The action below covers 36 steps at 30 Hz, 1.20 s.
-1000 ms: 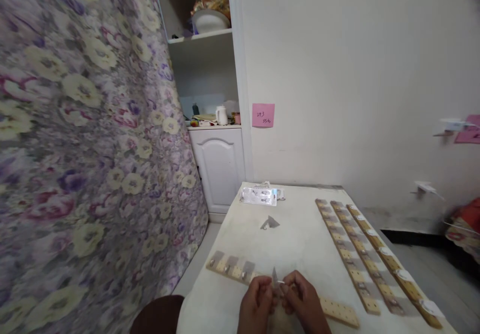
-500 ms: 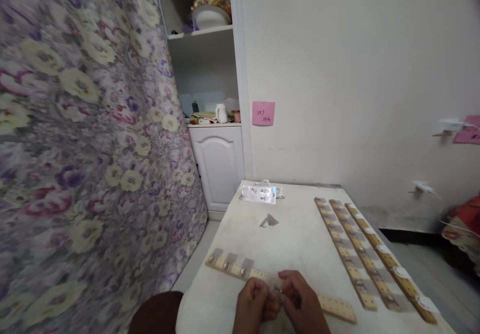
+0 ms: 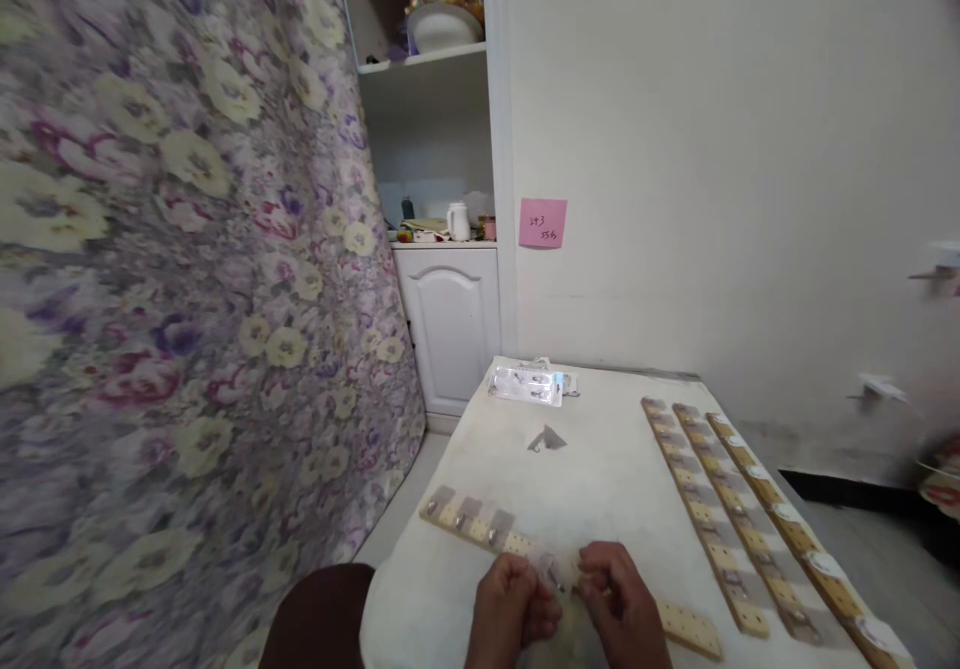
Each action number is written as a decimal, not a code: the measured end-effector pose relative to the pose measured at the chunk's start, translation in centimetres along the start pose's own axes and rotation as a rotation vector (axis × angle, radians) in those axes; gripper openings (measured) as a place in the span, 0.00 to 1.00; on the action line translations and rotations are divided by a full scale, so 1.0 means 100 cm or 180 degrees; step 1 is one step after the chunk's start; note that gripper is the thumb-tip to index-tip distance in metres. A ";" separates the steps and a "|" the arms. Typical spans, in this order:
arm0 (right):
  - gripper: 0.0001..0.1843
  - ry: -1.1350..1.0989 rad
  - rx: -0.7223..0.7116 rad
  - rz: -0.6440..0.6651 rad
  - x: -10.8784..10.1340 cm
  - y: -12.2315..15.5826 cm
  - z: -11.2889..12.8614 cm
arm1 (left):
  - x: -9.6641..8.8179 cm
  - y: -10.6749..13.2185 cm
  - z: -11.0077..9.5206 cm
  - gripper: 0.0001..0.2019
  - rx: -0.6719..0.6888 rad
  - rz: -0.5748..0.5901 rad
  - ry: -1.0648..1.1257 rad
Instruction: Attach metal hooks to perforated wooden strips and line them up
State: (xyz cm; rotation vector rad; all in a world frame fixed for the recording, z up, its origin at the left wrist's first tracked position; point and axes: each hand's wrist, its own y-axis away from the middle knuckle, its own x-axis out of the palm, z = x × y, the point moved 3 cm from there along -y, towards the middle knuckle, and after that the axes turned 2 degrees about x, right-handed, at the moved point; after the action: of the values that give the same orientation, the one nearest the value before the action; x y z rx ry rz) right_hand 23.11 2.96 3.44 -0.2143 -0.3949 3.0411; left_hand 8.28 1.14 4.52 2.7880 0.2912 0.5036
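My left hand [image 3: 514, 609] is closed in a pinch on a small clear plastic card [image 3: 553, 571] with a tiny dark metal piece, perhaps an earring, on it. Close by on the right, my right hand [image 3: 621, 599] pinches something small and pale by the card's edge, too blurred to name. Below both hands runs a light wooden strip with rows of holes [image 3: 688, 629], its middle covered by them. Toward its left end, several clear cards with small metal pieces [image 3: 495, 532] stand in it.
Three more wooden strips [image 3: 705, 514] with cards lie at the table's right. A grey triangular scrap [image 3: 547, 438] is mid-table. Flat clear packets [image 3: 525, 386] lie at the far edge of the white table [image 3: 600, 449]. A floral curtain [image 3: 187, 299] hangs at left.
My hands have drawn slightly apart, so the clear card and its metal piece show between them. The whole view has turned a little to the left.
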 end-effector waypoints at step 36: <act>0.16 -0.0839 0.1213 0.1000 0.007 -0.004 -0.006 | 0.004 0.010 0.004 0.15 0.0089 0.0610 -0.1241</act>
State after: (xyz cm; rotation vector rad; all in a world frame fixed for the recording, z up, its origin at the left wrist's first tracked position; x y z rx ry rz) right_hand 22.56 3.59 2.91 0.1644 0.2355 3.3791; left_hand 8.95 0.23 4.57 2.8756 -0.0556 -0.0116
